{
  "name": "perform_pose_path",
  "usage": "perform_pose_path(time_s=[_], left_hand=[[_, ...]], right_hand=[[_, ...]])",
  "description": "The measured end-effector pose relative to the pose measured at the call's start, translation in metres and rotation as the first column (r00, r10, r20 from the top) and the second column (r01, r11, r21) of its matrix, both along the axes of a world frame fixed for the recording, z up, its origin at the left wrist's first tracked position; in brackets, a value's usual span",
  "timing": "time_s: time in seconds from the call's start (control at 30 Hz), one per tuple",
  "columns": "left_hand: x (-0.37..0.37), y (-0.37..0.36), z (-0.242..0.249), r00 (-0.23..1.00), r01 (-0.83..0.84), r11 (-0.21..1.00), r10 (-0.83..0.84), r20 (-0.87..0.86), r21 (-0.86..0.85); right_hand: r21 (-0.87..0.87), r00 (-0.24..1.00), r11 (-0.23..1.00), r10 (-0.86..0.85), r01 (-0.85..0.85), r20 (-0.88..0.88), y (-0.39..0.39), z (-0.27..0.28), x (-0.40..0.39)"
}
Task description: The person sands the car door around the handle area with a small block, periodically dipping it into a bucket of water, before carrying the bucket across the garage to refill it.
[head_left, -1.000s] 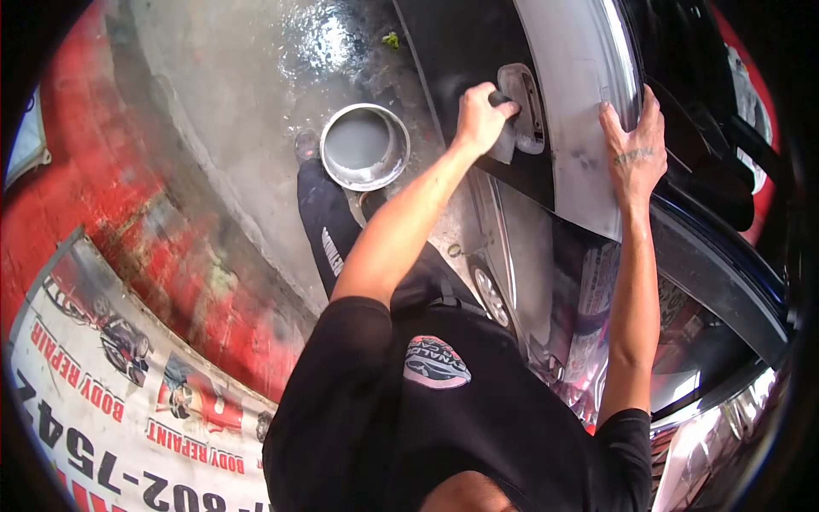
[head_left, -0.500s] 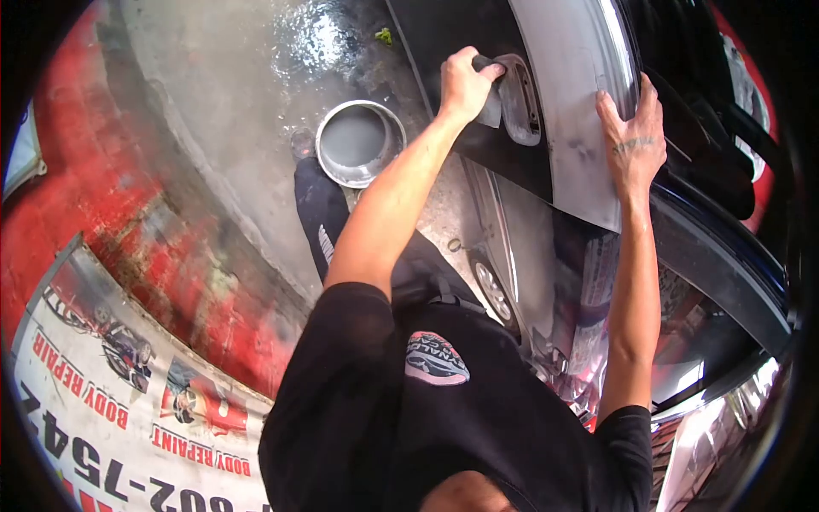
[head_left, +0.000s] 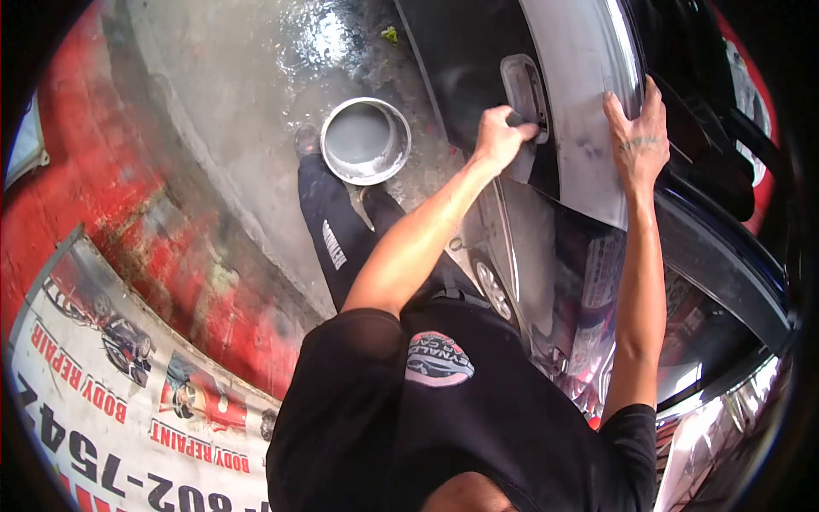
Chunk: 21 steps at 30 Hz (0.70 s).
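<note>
My left hand point(head_left: 502, 141) is closed around a small dark pad point(head_left: 515, 119), mostly hidden by the fingers. It lies at the lower end of the oval recess point(head_left: 522, 81) in a car body panel point(head_left: 580, 111). The panel is dark on its left part, with a broad dull-grey band that has darker smudges. My right hand point(head_left: 640, 141) grips the outer edge of that grey band, thumb on the face and fingers over the far side.
A round pail point(head_left: 401, 158) of cloudy grey liquid stands on the wet floor point(head_left: 247, 94) by my feet. A red wall point(head_left: 94, 162) and a printed banner point(head_left: 128, 439) are on the left. Dark glossy car parts point(head_left: 717, 247) lie to the right.
My left hand has moved down and to the right with the dark pad, from the recess's upper left to its lower end. My right hand keeps its grip on the panel edge.
</note>
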<state>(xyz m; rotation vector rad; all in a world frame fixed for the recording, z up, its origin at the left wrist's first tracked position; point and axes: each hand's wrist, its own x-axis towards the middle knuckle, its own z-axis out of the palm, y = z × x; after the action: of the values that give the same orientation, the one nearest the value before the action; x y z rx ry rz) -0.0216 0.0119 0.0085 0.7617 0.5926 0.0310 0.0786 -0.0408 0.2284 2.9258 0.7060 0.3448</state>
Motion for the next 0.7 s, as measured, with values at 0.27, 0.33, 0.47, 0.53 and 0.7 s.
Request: perform_pose_path(time_s=[0.27, 0.33, 0.47, 0.53, 0.7], left_hand=[[0.004, 0.016, 0.004, 0.997, -0.011, 0.913, 0.039, -0.062, 0.408], [0.003, 0.002, 0.0, 0.999, -0.035, 0.992, 0.037, -0.012, 0.125], [-0.003, 0.014, 0.016, 0.992, 0.126, 0.95, -0.118, 0.043, -0.287], [-0.002, 0.033, 0.026, 0.974, 0.225, 0.954, -0.22, 0.047, -0.197], [0.008, 0.048, -0.008, 0.997, 0.076, 0.978, -0.073, -0.022, 0.193]], right_hand=[[-0.001, 0.999, 1.0, 0.02, -0.02, 0.029, -0.001, -0.002, 0.002], [-0.008, 0.999, 0.999, 0.039, -0.039, 0.024, -0.006, -0.001, -0.001], [-0.003, 1.0, 1.0, 0.017, -0.017, 0.02, -0.007, -0.004, 0.002], [-0.007, 1.0, 1.0, 0.014, -0.014, 0.019, -0.005, -0.003, 0.005], [-0.01, 1.0, 1.0, 0.004, -0.004, 0.011, 0.002, -0.001, -0.005]])
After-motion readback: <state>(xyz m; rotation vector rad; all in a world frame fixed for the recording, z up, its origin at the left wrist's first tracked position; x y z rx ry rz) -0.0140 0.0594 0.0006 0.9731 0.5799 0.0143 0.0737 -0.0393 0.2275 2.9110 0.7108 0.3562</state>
